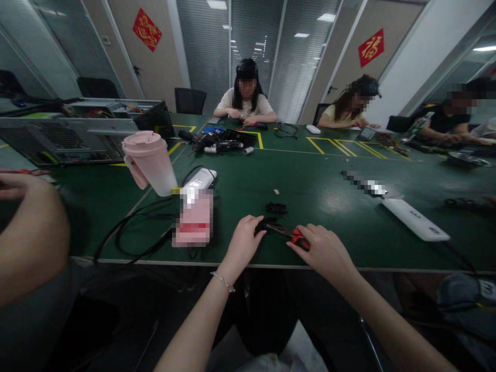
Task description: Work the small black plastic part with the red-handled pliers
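Note:
My left hand [245,240] rests on the near edge of the green table [310,186], its fingers pinched on a small black part [265,225]. My right hand [323,250] grips a screwdriver with a red and black handle [299,238]. Its dark shaft points left into the black part. A second small black piece [276,208] lies on the table just beyond both hands.
A pink lidded cup [150,161], a white power strip [198,182] and black cables [132,227] lie to the left. Another white strip [415,219] lies right. A person's arm [27,232] intrudes at left. Three people sit at the far side, with computer cases [65,132] at back left.

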Motion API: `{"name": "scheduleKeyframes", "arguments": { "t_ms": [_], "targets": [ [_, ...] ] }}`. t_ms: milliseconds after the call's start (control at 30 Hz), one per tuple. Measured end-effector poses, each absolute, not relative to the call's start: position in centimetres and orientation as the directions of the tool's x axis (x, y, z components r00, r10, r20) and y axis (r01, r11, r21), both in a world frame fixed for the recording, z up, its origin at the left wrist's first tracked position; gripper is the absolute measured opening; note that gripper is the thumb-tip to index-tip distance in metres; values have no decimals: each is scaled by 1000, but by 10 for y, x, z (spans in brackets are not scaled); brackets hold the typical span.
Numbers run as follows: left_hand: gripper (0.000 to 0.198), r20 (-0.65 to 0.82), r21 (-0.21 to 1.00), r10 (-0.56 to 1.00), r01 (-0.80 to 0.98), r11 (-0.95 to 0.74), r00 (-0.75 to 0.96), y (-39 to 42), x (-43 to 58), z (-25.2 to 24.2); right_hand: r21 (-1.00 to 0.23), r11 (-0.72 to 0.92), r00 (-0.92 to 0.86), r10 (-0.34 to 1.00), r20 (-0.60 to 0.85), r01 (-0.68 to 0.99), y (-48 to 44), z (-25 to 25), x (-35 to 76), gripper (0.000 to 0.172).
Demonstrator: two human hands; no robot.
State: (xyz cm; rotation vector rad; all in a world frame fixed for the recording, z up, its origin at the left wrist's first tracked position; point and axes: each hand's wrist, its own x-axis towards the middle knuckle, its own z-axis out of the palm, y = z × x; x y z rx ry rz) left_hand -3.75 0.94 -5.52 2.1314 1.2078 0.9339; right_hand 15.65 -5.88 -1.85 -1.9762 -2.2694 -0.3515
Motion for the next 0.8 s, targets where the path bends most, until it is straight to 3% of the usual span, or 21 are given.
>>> {"name": "scheduleKeyframes", "arguments": {
  "t_ms": [233, 800],
  "targets": [
    [34, 316, 707, 876, 526, -473, 364, 10, -38, -57, 55, 137, -146, 966, 213, 989, -57, -22, 158, 41],
    [34, 318, 713, 876, 516, -474, 364, 9, -38, -55, 74, 150, -163, 958, 236, 986, -56, -20, 159, 40]
  ]
}}
